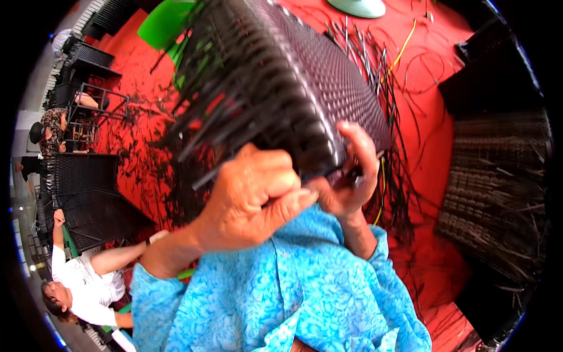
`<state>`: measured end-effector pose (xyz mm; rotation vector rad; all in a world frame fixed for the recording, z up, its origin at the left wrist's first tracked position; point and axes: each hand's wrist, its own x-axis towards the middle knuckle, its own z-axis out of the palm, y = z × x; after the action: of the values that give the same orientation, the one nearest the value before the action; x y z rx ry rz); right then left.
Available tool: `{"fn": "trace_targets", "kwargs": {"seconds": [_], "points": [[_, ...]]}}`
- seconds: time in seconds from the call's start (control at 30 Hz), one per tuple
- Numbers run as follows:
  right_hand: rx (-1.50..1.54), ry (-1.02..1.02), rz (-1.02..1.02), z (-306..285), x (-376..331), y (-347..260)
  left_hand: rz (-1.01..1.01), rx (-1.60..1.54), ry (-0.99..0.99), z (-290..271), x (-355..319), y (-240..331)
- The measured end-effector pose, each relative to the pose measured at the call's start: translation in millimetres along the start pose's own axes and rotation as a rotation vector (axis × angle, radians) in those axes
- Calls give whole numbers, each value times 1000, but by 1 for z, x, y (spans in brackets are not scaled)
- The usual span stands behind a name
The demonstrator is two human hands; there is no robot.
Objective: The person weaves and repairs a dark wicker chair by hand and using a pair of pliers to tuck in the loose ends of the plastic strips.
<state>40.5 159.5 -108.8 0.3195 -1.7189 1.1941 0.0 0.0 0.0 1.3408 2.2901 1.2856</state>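
Note:
A black woven wicker furniture piece (328, 64) stands tilted in front of me, its ribbed edge running down toward my hands. Loose dark strips (223, 117) stick out from its left side, blurred. My left hand (252, 196) is closed in a fist by the lower corner, thumb pressed against the fingers; what it grips is hidden. My right hand (355, 173) curls around that corner from the right, fingers on the weave and thumb close to the left thumb.
Long black strips (399, 182) and a yellow cord (404, 44) lie on the red floor (425, 123). A green chair (161, 26) is behind the piece, with a pale round base (358, 7) at the top. Woven panels (498, 182) stand right. People (88, 284) sit among black frames left.

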Motion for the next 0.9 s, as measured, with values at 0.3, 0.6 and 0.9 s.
{"fn": "trace_targets", "kwargs": {"seconds": [0.3, 0.6, 0.9], "points": [[-16, -184, 14, 36, -27, -13, -171, -7, 173, -3, -60, -23], [-71, -572, 182, 48, -76, 4, -386, 349, 391, 13, -135, -75], [-76, -551, 218, 46, -71, 5, 37, 439, 262, 84, -163, -138]]}}
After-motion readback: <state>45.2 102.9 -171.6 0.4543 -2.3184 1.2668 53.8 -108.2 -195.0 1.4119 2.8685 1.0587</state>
